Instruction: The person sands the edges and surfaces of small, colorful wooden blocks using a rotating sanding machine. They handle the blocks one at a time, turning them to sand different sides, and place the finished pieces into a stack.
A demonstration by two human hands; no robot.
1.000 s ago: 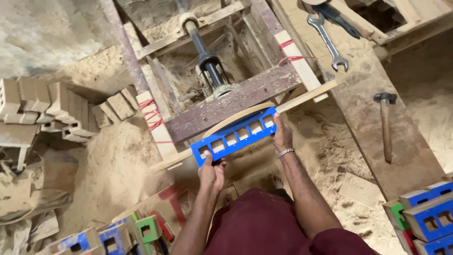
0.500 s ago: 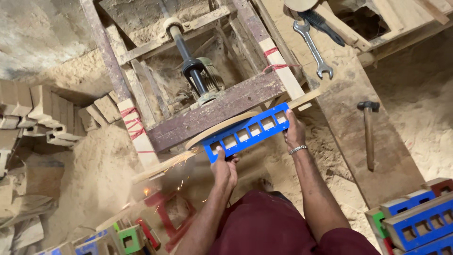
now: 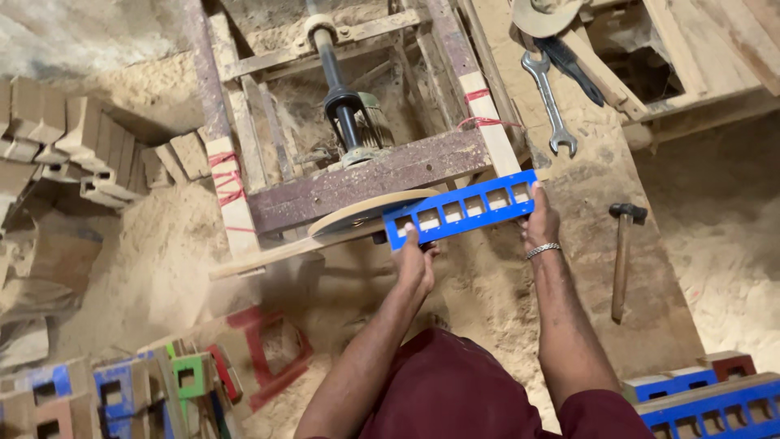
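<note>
Right now both hands are clamped on a blue slotted wooden frame (image 3: 461, 210), held level just above centre of the view. Left hand (image 3: 414, 264) has its fingers curled over the frame's near-left end, gripping it firmly; right hand (image 3: 539, 223), with a metal bracelet (image 3: 542, 250) on the wrist, pinches the far-right end at about two o'clock from the left hand. The frame's left end meets the edge of a flat round sanding disc (image 3: 370, 210), which sits at nine o'clock from the frame on a dusty wooden machine stand (image 3: 366, 179). Up at twelve o'clock, a dark motor shaft (image 3: 340, 97) runs down into the stand. Off at one o'clock lies a spanner (image 3: 551, 102), and at three o'clock a hammer (image 3: 623, 256) rests on a plank. Sawdust (image 3: 162, 260) covers everything. Down at seven o'clock, painted frames (image 3: 179, 382) in blue, green and red are piled up; more blue ones (image 3: 707, 402) sit at five o'clock.
</note>
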